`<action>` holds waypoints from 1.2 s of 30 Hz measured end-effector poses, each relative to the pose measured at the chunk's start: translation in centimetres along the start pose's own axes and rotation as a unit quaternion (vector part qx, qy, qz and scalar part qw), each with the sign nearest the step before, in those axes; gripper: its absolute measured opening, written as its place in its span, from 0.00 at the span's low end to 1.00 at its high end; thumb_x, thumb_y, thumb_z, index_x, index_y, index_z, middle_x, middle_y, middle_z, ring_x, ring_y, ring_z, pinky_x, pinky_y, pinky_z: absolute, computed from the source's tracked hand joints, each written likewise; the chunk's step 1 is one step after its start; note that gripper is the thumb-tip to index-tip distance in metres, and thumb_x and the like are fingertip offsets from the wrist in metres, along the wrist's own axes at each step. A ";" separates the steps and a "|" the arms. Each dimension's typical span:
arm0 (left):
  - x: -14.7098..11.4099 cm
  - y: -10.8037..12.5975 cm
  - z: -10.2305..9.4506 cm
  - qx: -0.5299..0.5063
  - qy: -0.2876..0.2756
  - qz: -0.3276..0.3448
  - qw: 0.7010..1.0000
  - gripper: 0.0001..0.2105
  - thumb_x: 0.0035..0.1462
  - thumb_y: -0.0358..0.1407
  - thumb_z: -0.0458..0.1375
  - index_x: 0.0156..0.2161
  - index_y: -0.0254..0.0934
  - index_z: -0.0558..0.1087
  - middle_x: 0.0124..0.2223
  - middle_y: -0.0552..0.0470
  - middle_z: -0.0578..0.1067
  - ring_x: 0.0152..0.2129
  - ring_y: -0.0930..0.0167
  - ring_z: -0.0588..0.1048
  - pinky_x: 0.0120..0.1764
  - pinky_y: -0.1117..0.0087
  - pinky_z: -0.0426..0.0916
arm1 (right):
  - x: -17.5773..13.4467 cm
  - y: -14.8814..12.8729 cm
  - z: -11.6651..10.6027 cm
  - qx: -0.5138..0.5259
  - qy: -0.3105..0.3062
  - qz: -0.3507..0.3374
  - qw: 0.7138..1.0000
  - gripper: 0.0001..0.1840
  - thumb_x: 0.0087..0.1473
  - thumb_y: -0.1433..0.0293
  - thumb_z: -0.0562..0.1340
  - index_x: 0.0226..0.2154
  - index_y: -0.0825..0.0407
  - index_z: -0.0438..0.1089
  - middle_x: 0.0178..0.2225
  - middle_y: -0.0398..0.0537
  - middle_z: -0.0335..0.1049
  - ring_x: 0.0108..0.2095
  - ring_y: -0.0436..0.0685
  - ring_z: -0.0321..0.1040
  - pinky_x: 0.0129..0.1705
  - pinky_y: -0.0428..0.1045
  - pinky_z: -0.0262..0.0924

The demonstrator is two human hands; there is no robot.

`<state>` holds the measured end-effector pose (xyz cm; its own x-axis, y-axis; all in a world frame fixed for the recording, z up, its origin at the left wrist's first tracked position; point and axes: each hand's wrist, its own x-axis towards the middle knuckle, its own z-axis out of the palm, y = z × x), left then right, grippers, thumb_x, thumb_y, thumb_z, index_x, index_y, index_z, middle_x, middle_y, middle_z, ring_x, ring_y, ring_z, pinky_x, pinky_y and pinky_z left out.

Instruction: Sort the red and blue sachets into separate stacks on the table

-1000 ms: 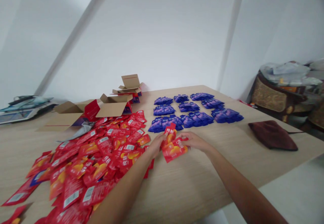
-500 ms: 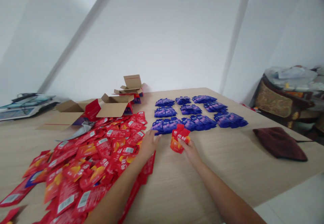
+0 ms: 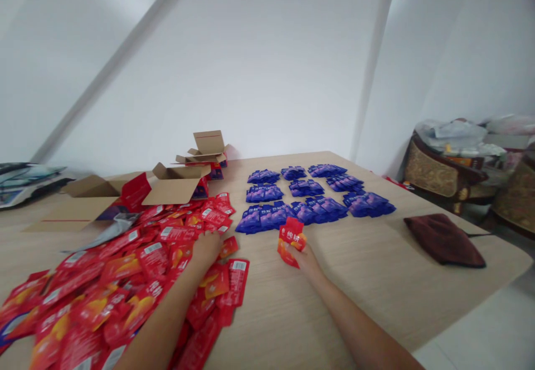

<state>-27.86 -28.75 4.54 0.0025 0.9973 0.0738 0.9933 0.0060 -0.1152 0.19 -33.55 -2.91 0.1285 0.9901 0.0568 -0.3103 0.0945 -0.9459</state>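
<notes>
My right hand [image 3: 305, 258] pinches a red pouch [image 3: 291, 241] with orange fruit and white characters printed on it. The pouch is held upright above the bare wood in front of the purple packets. My left hand [image 3: 207, 249] is down on the right side of a heap of red pouches [image 3: 137, 264]. Its fingertips are bent down out of sight, and whether they grip a pouch is hidden. Just beyond both hands lie rows of purple packets [image 3: 267, 215], fanned out in small groups.
Opened cardboard boxes [image 3: 173, 191] stand behind the heap, against the wall side. A dark red cloth [image 3: 445, 239] lies on the right of the wooden table [image 3: 351, 286]. Beyond the table, a patterned armchair [image 3: 430, 164] carries plastic bags. Flat items [image 3: 31, 180] lie at far left.
My left hand has moved left and down from the near edge of the purple packets onto the red heap. My right hand still holds its pouch, now slightly lower. The view has shifted right.
</notes>
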 end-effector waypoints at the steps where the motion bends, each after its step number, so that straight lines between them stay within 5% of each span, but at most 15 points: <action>1: 0.3 -0.4 -0.3 -0.021 -0.004 -0.007 1.000 0.15 0.59 0.32 0.45 0.45 0.29 0.70 0.45 0.33 0.74 0.42 0.56 0.74 0.40 0.61 0.66 | -0.1 -0.2 0.0 0.019 0.014 0.012 1.000 0.20 0.34 0.57 0.72 0.29 0.51 0.74 0.28 0.48 0.77 0.28 0.59 0.73 0.37 0.54 0.66; 6: 1.4 -2.9 -1.9 -0.180 0.093 -0.062 0.977 0.16 0.59 0.32 0.43 0.42 0.32 0.72 0.38 0.38 0.77 0.37 0.60 0.76 0.39 0.65 0.66 | -0.8 -1.5 0.3 0.085 0.051 0.042 0.994 0.20 0.35 0.59 0.72 0.31 0.52 0.74 0.29 0.46 0.77 0.29 0.57 0.73 0.36 0.52 0.67; 11: 1.6 -1.6 -3.6 -0.468 0.158 0.007 0.870 0.14 0.53 0.42 0.49 0.31 0.35 0.73 0.30 0.50 0.76 0.31 0.66 0.74 0.35 0.71 0.66 | -1.8 -3.0 1.3 0.136 0.014 0.060 0.989 0.20 0.34 0.62 0.72 0.33 0.50 0.73 0.31 0.45 0.77 0.32 0.58 0.73 0.39 0.54 0.67; 14: 0.3 1.7 -4.1 -0.546 0.094 0.057 0.831 0.13 0.49 0.42 0.52 0.27 0.35 0.73 0.25 0.53 0.74 0.24 0.70 0.71 0.30 0.73 0.64 | -2.8 -4.2 1.6 0.134 -0.075 0.058 0.987 0.18 0.36 0.63 0.72 0.34 0.49 0.73 0.36 0.46 0.76 0.36 0.60 0.73 0.42 0.56 0.66; 19: -2.8 7.8 -3.5 -0.493 -0.171 0.211 0.826 0.06 0.40 0.35 0.58 0.21 0.35 0.74 0.18 0.55 0.71 0.17 0.73 0.67 0.23 0.75 0.59 | -4.2 -4.9 1.1 -0.004 -0.253 0.057 0.966 0.15 0.37 0.64 0.71 0.31 0.50 0.74 0.31 0.45 0.76 0.36 0.59 0.72 0.43 0.54 0.65; 21: -3.0 9.0 -2.9 -0.522 -0.211 0.228 0.795 0.06 0.40 0.36 0.58 0.22 0.35 0.74 0.19 0.54 0.72 0.16 0.73 0.67 0.22 0.75 0.60 | -4.6 -4.5 1.0 -0.034 -0.323 0.104 0.940 0.16 0.38 0.64 0.71 0.32 0.51 0.74 0.30 0.45 0.76 0.32 0.57 0.72 0.39 0.52 0.65; 23: -2.3 8.8 -2.3 -0.561 -0.188 0.188 0.784 0.09 0.43 0.40 0.57 0.25 0.35 0.73 0.20 0.53 0.72 0.16 0.73 0.68 0.23 0.74 0.62 | -4.8 -4.1 1.0 -0.050 -0.350 0.116 0.928 0.17 0.39 0.63 0.70 0.34 0.52 0.73 0.31 0.45 0.76 0.30 0.55 0.71 0.38 0.51 0.65; 26: 0.0 5.5 -1.4 -0.529 -0.087 0.095 0.839 0.14 0.50 0.43 0.52 0.33 0.34 0.73 0.24 0.51 0.74 0.20 0.70 0.72 0.27 0.70 0.66 | -4.4 -3.8 1.0 -0.091 -0.263 0.040 0.960 0.15 0.43 0.61 0.68 0.33 0.52 0.73 0.30 0.45 0.76 0.30 0.57 0.71 0.36 0.52 0.66; 30: 1.9 0.1 0.5 -0.310 -0.040 0.070 0.947 0.22 0.36 0.36 0.63 0.41 0.35 0.72 0.43 0.44 0.76 0.42 0.60 0.73 0.42 0.66 0.66 | -2.9 -3.7 0.6 -0.150 -0.089 -0.114 0.978 0.19 0.42 0.63 0.67 0.40 0.49 0.72 0.39 0.48 0.75 0.39 0.61 0.71 0.46 0.56 0.63; 36: 2.3 -1.8 2.7 -0.183 -0.075 0.088 0.976 0.25 0.29 0.39 0.67 0.39 0.36 0.73 0.46 0.44 0.73 0.46 0.55 0.70 0.45 0.63 0.65 | -1.6 -2.9 0.2 -0.148 -0.091 -0.113 0.978 0.29 0.42 0.65 0.67 0.49 0.46 0.66 0.45 0.47 0.72 0.54 0.61 0.62 0.59 0.59 0.49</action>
<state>-29.98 -26.27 2.23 0.1879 0.9800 -0.0647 0.9534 -0.1662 0.2517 0.65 -35.39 -0.19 -0.0153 0.9519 0.3061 -0.0032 0.3061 -0.9520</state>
